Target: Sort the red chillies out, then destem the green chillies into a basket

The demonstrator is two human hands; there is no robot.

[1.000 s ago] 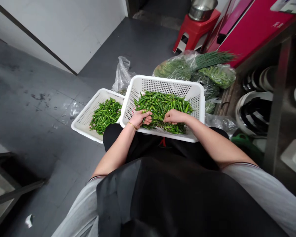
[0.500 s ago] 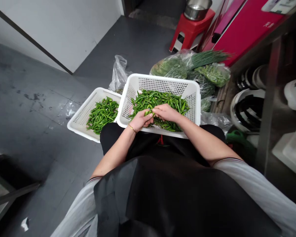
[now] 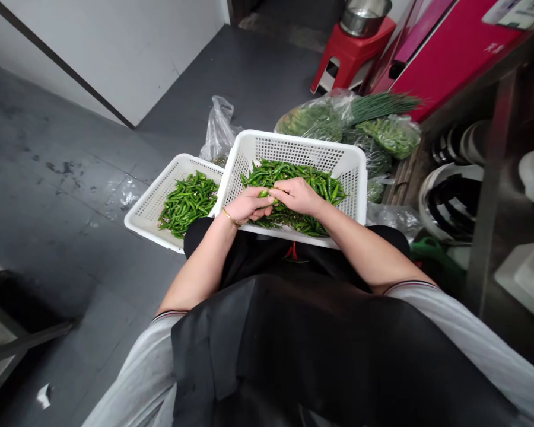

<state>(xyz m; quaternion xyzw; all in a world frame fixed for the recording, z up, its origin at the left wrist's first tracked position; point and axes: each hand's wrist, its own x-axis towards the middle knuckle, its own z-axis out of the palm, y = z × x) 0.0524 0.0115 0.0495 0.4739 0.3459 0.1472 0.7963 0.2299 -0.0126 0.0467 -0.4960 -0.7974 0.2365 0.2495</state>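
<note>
A white perforated basket [image 3: 293, 145] rests on my knees, holding a heap of green chili peppers [image 3: 314, 181]. Both hands meet over its near side. My left hand [image 3: 248, 205], with a thin gold bracelet at the wrist, is closed around a green chili [image 3: 263, 194]. My right hand [image 3: 299, 196] pinches the same chili from the other end, fingertips touching the left hand's. A second, lower white basket [image 3: 149, 210] stands on the floor to the left, with another pile of green chilies [image 3: 189, 201] in it.
Clear plastic bags of greens [image 3: 356, 121] and a bundle of chives lie beyond the baskets. A red stool [image 3: 347, 56] carries a metal pot. A magenta cabinet and metal shelving with bowls [image 3: 449, 196] stand at the right. The floor at left is grey tile.
A second ago my hands were apart, digging in the chilies. They have come together over the basket's near side and now both grip one chili.
</note>
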